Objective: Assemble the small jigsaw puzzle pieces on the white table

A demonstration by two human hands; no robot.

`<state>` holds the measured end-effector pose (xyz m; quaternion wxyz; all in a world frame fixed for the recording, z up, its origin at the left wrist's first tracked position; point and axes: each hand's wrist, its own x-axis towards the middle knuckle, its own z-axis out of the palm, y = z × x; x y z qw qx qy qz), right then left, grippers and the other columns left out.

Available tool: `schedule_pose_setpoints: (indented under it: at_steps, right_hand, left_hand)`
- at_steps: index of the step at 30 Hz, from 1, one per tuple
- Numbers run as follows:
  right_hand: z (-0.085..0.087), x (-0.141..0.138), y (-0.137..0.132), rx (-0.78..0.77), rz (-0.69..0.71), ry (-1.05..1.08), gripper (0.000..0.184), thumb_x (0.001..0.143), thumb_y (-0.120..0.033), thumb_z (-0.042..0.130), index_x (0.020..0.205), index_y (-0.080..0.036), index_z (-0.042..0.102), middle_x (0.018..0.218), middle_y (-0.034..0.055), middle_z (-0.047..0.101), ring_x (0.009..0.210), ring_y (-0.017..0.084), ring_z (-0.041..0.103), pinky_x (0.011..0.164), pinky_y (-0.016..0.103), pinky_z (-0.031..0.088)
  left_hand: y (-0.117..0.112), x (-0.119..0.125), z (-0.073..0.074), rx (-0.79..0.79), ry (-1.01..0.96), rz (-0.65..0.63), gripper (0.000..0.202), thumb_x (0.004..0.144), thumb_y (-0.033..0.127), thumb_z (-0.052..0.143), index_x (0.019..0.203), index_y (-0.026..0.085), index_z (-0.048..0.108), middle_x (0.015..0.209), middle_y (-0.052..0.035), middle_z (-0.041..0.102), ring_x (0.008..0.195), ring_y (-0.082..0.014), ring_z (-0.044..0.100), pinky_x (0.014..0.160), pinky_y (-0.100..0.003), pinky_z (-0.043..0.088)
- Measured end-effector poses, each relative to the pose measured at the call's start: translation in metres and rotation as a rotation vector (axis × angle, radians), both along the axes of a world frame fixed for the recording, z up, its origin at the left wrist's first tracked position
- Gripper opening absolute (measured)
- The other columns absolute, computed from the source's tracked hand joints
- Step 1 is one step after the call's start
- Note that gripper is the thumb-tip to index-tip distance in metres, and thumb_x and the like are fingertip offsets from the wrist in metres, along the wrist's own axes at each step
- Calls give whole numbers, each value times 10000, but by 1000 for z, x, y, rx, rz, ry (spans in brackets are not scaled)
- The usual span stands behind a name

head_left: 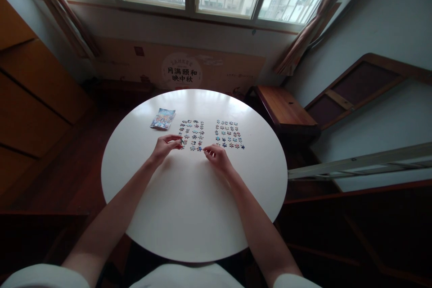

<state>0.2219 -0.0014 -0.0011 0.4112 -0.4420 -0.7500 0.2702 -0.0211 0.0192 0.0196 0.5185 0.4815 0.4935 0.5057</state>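
Observation:
Several small jigsaw pieces lie in two neat groups on a round white table (189,216): a left group (192,134) and a right group (229,134). My left hand (166,146) is pinched on a puzzle piece at the near left edge of the left group. My right hand (216,155) rests on the table just below the gap between the groups, fingers curled, its fingertips pinching a small piece at the left group's near corner. A small colourful printed packet (163,118) lies left of the pieces.
A low wooden bench (285,107) stands right of the table. A cardboard panel with printed characters (178,72) leans under the window. Wooden cabinets (30,94) fill the left side; a framed board (357,90) leans at right.

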Motion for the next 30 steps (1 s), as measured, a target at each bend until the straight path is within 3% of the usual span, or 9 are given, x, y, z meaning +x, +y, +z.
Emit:
schedule_pose_setpoints:
  at_steps: [7,10,14,19,24,30]
  right_hand:
    - [2,2,0,-6,-6,-15,149,853,-209,549,854,-189,697,774,28,635,617,112,544,633,243,459]
    - [4,2,-1,-7,-3,-18,152,856,-205,547,857,-185,697,773,30,635,624,113,546,633,241,457]
    - [5,2,-2,-7,-8,-23,154,856,-194,546,865,-180,699,781,35,639,624,112,542,636,244,457]
    - [4,2,-1,-11,-5,-19,149,853,-195,553,865,-181,701,778,31,637,618,112,540,630,245,456]
    - [5,2,-1,-5,-4,-31,152,856,-195,548,859,-185,700,765,28,632,623,113,545,630,241,453]
    - [5,1,-2,-12,-5,-31,154,855,-192,544,854,-182,698,769,31,633,622,112,544,632,244,452]
  left_hand:
    - [2,-6,4,36,27,123,390,619,346,774,897,95,668,773,-65,686,715,-197,699,650,-286,551]
    - [1,-8,9,29,-9,172,391,616,341,763,896,95,645,801,-52,666,676,-197,706,641,-297,556]
    - [1,-12,15,64,97,184,385,621,341,763,901,97,660,810,-58,673,613,-162,682,585,-261,528]
    - [4,-23,13,77,231,90,380,575,354,807,841,106,698,759,-75,704,629,-173,671,600,-274,522]
    - [5,-31,12,104,342,-17,274,618,344,781,790,136,736,725,-66,713,643,-170,662,613,-267,520]
    - [2,-35,18,82,433,-136,243,620,341,775,764,148,742,693,-65,706,580,-149,621,549,-247,489]
